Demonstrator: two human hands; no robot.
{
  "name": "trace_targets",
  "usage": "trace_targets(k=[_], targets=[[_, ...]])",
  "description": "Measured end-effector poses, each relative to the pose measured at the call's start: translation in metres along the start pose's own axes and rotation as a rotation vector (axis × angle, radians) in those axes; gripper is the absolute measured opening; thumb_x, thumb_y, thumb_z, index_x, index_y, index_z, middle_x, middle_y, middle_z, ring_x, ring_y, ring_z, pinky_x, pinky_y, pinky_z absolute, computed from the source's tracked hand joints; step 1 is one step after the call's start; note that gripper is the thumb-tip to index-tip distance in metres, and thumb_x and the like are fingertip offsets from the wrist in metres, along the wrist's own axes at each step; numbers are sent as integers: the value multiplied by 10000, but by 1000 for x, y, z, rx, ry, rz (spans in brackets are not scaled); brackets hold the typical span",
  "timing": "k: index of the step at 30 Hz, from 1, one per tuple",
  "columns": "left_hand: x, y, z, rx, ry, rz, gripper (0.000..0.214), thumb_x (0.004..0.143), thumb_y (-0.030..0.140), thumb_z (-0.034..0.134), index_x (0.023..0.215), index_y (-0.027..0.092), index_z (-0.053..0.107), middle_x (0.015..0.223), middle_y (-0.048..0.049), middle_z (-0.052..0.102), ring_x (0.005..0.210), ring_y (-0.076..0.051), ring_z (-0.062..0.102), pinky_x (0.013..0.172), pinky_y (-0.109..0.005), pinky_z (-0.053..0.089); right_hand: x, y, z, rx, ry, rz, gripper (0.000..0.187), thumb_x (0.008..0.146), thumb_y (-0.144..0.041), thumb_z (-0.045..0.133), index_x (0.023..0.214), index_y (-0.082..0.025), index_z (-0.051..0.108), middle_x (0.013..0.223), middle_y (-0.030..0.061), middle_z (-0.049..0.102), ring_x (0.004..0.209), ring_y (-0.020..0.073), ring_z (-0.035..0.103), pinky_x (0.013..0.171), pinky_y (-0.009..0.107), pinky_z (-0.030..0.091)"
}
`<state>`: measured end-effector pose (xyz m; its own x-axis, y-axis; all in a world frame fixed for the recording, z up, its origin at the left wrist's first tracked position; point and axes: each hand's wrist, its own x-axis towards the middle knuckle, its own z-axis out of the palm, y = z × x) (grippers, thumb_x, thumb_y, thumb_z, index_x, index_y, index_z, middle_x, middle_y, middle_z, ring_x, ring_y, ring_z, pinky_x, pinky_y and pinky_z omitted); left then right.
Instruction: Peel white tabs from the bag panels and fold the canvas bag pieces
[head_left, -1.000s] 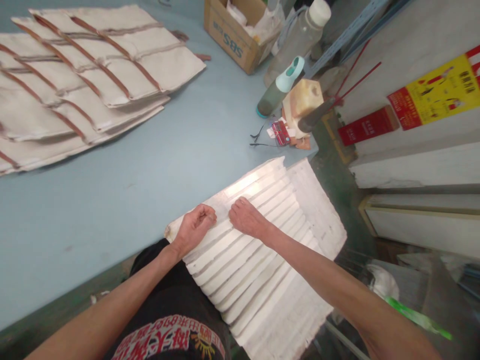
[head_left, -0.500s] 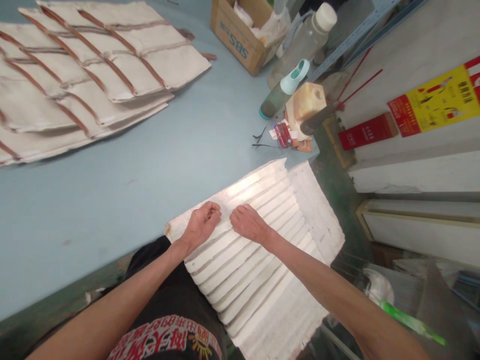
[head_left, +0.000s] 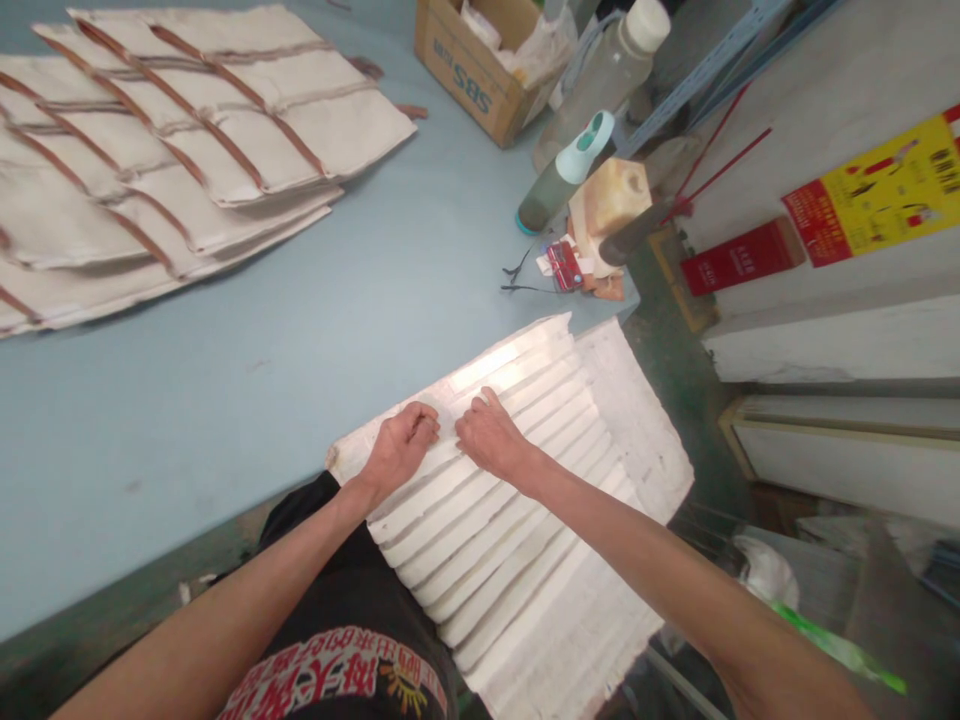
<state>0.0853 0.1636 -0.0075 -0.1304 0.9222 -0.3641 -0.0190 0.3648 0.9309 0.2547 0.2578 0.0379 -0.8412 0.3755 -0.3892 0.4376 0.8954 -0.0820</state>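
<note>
At the near edge of the blue table (head_left: 300, 330), my view looks down on a white pleated stack (head_left: 525, 560) that lies half on the tabletop and half overhanging toward the person's lap. The left hand (head_left: 401, 447) is curled almost to a fist, pinching the lip of one fold near the stack's far end. The right hand (head_left: 487, 435) sits just beside it with its fingers bent onto the same fold; I cannot tell whether it grips or only presses. The stack looks light, soft and fibrous, with ragged edges that would likely crumble under a hard pinch. I judge it best taken along a fold's lip with both hands spread, not by a corner. Strapped cloth panels (head_left: 187, 150), a box (head_left: 469, 75) and a bottle (head_left: 566, 170) lie well apart, farther back.
</note>
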Motion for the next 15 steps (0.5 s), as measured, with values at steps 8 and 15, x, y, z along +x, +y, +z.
trace_targets(k=[8,15], targets=[[-4,9,-1,-8,-20,21,144,927,314,559,926,212,660,836,-22,706,771,-201,690,772,-358,580,-6,3,-4,7,18,-115,133,959,-119,624,881,-147,728,830,115,737,913,294,597,1066,495,377],[-4,7,-2,-137,-23,-92,167,866,318,628,938,185,700,889,-40,726,851,-215,699,881,-414,580,-17,10,-3,26,92,-266,232,1035,-125,534,875,-181,692,827,65,678,904,259,537,1123,485,333]])
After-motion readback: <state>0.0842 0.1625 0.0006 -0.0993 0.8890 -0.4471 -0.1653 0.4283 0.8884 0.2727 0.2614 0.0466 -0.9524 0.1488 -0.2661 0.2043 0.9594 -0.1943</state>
